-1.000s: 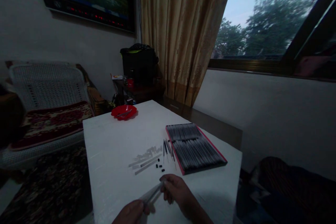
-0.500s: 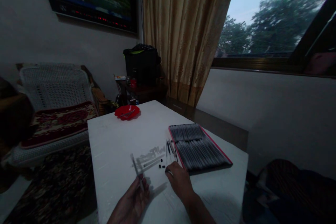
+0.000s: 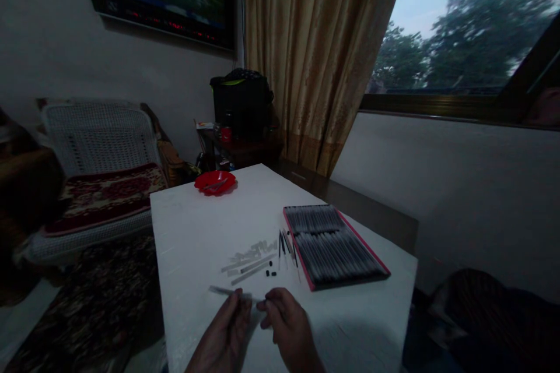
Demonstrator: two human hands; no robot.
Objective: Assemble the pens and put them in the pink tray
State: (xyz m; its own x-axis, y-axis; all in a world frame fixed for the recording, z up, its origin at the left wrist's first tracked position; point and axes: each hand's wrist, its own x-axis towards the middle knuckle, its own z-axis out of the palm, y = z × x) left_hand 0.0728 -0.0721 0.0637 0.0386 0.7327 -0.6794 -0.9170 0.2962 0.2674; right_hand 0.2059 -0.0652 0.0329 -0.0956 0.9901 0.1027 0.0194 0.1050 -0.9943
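My left hand (image 3: 230, 323) is closed on a slim, clear pen barrel (image 3: 221, 290), whose far end points left. Close by on the right, my right hand (image 3: 286, 317) pinches something small at the barrel's right end; the fingers mostly hide it. Beyond the hands lie several pale, clear barrels (image 3: 254, 271) in a loose group. Small black plugs (image 3: 270, 273) rest beside them. Several thin dark refills (image 3: 282, 242) lie near a pink-edged tray (image 3: 310, 285), which is packed with two rows of pens (image 3: 326, 253).
The white table (image 3: 192, 233) bears a red scalloped dish (image 3: 215, 183) with thin items in it at the far left. A white woven chair (image 3: 100, 134) stands left of the table. Behind are a dark stand with a black bag (image 3: 240, 99), a curtain (image 3: 301, 58) and a window.
My right hand has moved left from beside the refills to the barrel's end. The barrel in my left hand has tipped from steep to nearly level. The view has shifted slightly.
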